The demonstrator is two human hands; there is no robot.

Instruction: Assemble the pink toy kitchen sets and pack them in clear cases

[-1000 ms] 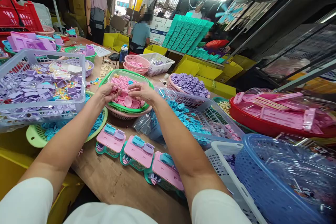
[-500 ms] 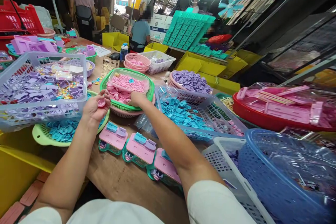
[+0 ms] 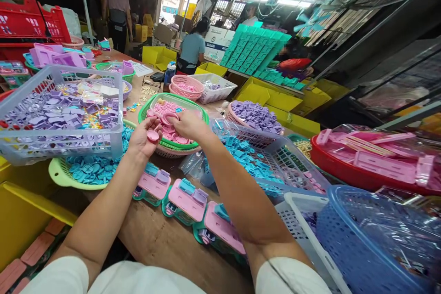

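Observation:
My left hand (image 3: 144, 138) is cupped palm up at the near rim of a green basket (image 3: 203, 117), holding small round pink plastic pieces (image 3: 152, 135). My right hand (image 3: 188, 124) hovers over that basket and pinches another pink round piece (image 3: 170, 117) between thumb and fingers. The basket holds more pink discs and a clear tray of tiny pink parts (image 3: 164, 107). Below my arms, three pink-and-teal toy units (image 3: 188, 199) lie in a row on the wooden table (image 3: 155, 239).
A grey crate of purple parts (image 3: 58, 115) sits over a light green basket of blue discs (image 3: 86, 172) at left. Blue parts fill a grey basket (image 3: 262, 161) at right, with a blue basket (image 3: 372, 239) and red tray (image 3: 365, 165) beyond. People stand and sit at the back.
My right hand has lifted out of the green basket with a pink piece pinched. My left hand moved slightly right, toward the basket rim, still holding pink pieces.

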